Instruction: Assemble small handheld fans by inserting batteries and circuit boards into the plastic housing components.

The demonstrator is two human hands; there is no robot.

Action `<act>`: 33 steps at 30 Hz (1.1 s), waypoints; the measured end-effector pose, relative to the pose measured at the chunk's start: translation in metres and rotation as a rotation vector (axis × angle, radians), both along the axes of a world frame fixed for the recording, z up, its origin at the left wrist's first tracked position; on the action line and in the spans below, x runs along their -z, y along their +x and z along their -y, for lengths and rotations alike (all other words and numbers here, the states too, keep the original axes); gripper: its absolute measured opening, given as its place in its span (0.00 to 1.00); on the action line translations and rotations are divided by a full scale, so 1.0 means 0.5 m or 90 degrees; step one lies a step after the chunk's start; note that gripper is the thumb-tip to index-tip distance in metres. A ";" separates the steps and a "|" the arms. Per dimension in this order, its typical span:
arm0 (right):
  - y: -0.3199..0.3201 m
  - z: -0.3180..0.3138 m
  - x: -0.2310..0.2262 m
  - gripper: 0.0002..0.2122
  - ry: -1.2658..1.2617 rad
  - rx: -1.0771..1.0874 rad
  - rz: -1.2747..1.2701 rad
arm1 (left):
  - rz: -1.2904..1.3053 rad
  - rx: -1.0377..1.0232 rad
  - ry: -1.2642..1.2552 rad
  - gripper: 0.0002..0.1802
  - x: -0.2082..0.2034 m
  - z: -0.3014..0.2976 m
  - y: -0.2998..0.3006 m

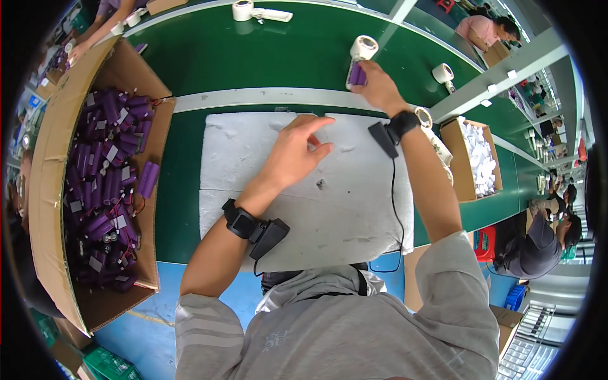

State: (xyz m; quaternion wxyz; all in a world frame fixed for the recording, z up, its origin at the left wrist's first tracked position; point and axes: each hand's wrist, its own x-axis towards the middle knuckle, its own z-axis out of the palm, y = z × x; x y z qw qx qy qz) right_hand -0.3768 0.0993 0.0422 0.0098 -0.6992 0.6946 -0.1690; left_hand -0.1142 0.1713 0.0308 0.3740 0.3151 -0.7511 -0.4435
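Note:
My right hand (pixel 379 87) reaches across the pale rail to the green surface beyond. Its fingers are closed around the handle of a white handheld fan (pixel 364 47) with a round head. Against that handle, partly covered by my fingers, sits a purple battery pack (pixel 358 74). Over the white foam pad (pixel 253 209) hovers my left hand (pixel 296 152), empty, with thumb and fingers apart. Each wrist wears a black band with a small black device and a cable.
At left stands a cardboard box (pixel 50 190) of purple battery packs (pixel 104 183). More white fans (pixel 242 10) (pixel 443 73) lie on the green surface (pixel 297 47). To the right is a carton (pixel 457 158) of white pieces. A metal post (pixel 500 73) rises beyond; other people work nearby.

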 end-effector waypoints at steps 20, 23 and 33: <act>0.107 0.460 0.047 0.21 -0.099 -0.092 -0.126 | -0.079 -0.109 0.004 0.15 0.016 0.011 0.000; 0.129 0.450 0.031 0.18 0.073 -0.046 -0.161 | -0.099 -0.109 0.001 0.15 0.019 0.013 -0.003; 0.236 0.027 -0.152 0.11 0.106 -0.414 -0.046 | -0.280 -0.379 0.216 0.15 0.007 0.048 0.018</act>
